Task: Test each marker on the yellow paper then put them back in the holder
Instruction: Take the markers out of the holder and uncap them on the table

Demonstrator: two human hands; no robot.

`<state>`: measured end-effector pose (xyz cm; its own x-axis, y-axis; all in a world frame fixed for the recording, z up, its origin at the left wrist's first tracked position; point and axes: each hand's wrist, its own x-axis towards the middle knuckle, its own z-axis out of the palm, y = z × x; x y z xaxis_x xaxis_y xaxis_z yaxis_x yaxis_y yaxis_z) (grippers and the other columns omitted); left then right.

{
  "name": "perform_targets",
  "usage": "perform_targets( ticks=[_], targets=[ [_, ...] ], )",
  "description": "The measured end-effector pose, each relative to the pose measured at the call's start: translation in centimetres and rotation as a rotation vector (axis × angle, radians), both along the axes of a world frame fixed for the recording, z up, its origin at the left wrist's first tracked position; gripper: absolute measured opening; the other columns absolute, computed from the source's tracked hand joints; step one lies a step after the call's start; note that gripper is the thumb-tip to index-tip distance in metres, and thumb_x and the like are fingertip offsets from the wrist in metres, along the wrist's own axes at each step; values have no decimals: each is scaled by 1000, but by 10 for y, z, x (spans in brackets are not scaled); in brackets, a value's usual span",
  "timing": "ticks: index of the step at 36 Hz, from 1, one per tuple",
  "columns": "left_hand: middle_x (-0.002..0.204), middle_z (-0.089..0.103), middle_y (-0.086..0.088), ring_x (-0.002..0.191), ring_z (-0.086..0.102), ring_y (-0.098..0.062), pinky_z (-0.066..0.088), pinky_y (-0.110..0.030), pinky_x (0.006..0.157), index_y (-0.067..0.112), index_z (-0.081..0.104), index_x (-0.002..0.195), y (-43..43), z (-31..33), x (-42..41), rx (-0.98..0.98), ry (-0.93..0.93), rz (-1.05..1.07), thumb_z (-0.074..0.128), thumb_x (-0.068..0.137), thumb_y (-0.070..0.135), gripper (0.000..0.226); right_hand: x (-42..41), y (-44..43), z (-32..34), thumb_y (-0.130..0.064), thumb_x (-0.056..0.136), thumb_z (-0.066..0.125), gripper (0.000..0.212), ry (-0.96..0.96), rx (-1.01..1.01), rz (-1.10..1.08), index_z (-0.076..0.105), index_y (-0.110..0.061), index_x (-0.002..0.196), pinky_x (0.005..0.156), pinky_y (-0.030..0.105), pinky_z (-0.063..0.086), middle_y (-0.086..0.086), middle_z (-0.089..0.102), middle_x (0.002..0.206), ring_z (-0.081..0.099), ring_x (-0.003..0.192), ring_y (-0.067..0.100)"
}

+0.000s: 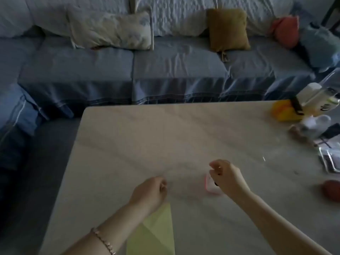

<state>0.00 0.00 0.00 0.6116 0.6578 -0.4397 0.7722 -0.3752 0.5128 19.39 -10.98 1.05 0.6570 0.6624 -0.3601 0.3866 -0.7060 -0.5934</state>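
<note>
You are working in dim, flat light with a cool bluish cast. The pale table (165, 129) is the brightest surface, with a soft sheen toward its far edge. The sofa (92, 70) and floor (36, 172) sink into shadow. Motion blur smears your left hand (149, 194) and right hand (228, 177), which grips a marker (216, 184) that shows only as a dark smudge. Straight edges bow near the corners.

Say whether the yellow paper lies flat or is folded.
Flat on the table: the yellow paper shows no raised edge. A diagonal line crosses it; crease or shadow, cannot tell.
</note>
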Motion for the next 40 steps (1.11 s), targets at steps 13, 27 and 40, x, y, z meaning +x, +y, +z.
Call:
perform_targets(
  ticks=[13,27,40],
  targets=[
    [90,66,1,87,63,-17,49,-29,79,18,65,100,-9,-152,52,-9,-417,41,56,87,17,16,32,-16,-143,-23,80,66,20,-382,41,-189,63,-11,96,67,27,32,10,62,96,51,81,26],
    [78,59,17,75,56,8,39,-3,64,19,62,100,-30,-149,60,109,-805,-31,55,83,18,18,-10,-46,-110,-12,77,71,11,-665,638,-276,71,-12,88,67,29,55,-9,59,75,62,66,13],
    [92,55,-1,84,54,-22,37,-28,68,15,51,107,-104,-110,-32,492,-722,-235,21,90,51,50,-123,-72,-72,-12,85,61,15,527,1080,-364,61,-4,72,47,15,45,0,52,57,49,45,6]
  ],
)
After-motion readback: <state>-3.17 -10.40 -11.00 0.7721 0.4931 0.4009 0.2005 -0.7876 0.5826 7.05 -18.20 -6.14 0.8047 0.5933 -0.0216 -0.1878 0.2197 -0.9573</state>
